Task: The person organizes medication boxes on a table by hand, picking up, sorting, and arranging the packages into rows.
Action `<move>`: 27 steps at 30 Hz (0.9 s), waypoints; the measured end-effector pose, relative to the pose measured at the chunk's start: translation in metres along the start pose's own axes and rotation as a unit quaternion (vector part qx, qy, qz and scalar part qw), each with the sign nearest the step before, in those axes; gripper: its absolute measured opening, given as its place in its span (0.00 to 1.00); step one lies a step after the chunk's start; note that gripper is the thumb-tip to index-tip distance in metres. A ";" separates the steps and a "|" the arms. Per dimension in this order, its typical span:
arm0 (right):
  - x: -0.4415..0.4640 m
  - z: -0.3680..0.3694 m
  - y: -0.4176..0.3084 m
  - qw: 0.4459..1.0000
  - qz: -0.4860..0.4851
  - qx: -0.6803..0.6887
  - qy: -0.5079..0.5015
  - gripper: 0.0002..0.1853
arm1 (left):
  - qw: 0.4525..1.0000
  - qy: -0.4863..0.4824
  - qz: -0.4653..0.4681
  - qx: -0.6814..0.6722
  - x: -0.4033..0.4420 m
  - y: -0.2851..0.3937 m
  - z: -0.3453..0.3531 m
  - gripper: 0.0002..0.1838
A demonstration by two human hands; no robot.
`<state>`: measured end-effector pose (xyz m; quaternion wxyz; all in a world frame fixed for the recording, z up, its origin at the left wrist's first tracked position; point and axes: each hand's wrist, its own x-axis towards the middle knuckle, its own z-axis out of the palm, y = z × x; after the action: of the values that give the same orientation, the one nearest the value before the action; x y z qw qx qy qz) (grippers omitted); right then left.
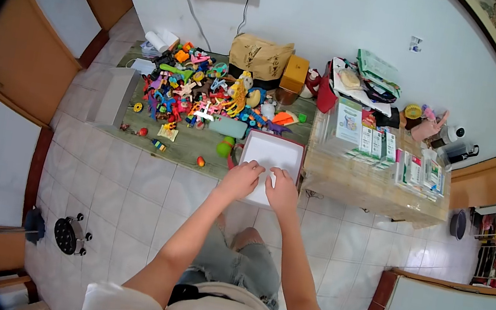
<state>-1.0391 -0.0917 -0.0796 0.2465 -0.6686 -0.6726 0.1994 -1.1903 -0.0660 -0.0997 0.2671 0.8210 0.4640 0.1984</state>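
Observation:
A shallow white box with a red outer edge [275, 149] sits at the front of the low table, its near side reaching past the table edge. Over its near half are both of my hands, close together. My left hand [242, 181] has its fingers curled and drawn together. Opposite it, my right hand [282, 190] is bent in a pinch, thumb towards the left hand. Whatever is between the fingertips, if anything, is too small to make out against the white box. Left of the box lie a green round toy [225, 146] and a pale green case [228, 127].
Many small colourful toys [187, 90] are heaped on the green table top [187, 152]. A brown paper bag [260, 57] and a yellow box [294, 73] stand behind. At right, a wrapped surface [348, 180] holds several cartons [370, 142]. A black wheeled stool [70, 236] is on the floor.

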 end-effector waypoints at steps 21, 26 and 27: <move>0.200 0.196 0.104 0.951 -0.247 -0.175 0.069 0.15 | 0.973 0.217 0.074 0.002 0.081 -0.286 0.094 0.12; 0.225 0.208 0.096 0.965 -0.171 -0.200 0.019 0.20 | 0.982 0.168 0.050 0.068 0.075 -0.290 0.081 0.13; 0.231 0.213 0.095 0.965 -0.158 -0.207 0.008 0.21 | 0.984 0.152 0.058 0.067 0.077 -0.294 0.080 0.13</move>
<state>-1.0869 0.1544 -0.2920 0.1364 -0.5919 -0.7944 0.0084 -1.2992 0.1055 -0.3391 0.1259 0.8225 0.4633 0.3049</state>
